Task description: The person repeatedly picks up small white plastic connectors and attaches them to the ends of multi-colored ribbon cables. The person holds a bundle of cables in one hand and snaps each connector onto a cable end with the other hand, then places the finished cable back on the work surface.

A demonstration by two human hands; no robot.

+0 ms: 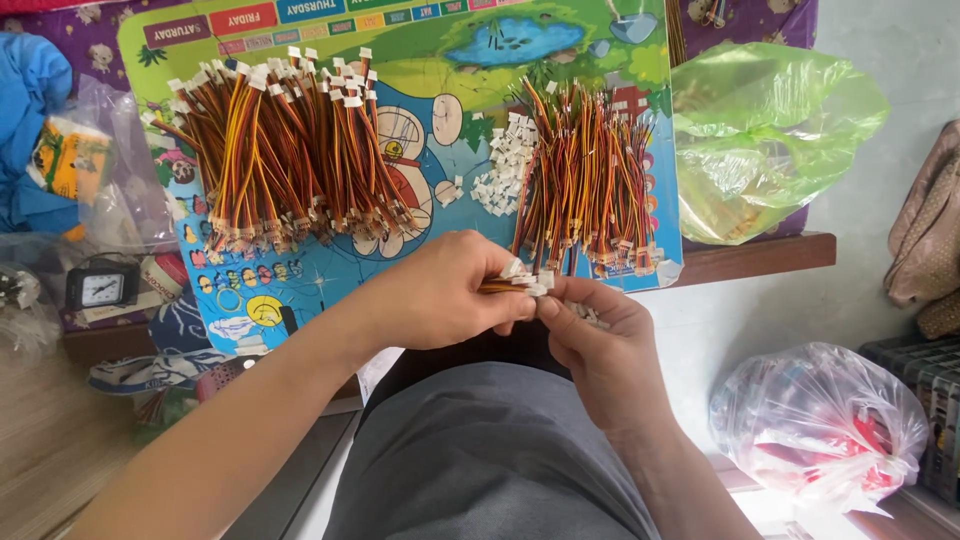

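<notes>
My left hand [440, 293] is closed around a short bundle of red, yellow and black wires [503, 285] with small white connectors at the tips. My right hand [590, 335] meets it from the right, its fingertips pinching a white connector [546, 281] at the bundle's end. Both hands hover over my lap, just in front of a colourful cartoon board [420, 110]. On the board lie a large pile of wire harnesses [280, 150] at left, a second pile of wire harnesses [590, 180] at right, and a heap of loose white connectors [508, 165] between them.
A green plastic bag [760, 140] sits at the board's right edge on a low wooden table [760, 255]. A clear bag with red contents [820, 425] lies on the floor at right. A small black clock [102, 285] and blue cloth [30, 110] are at left.
</notes>
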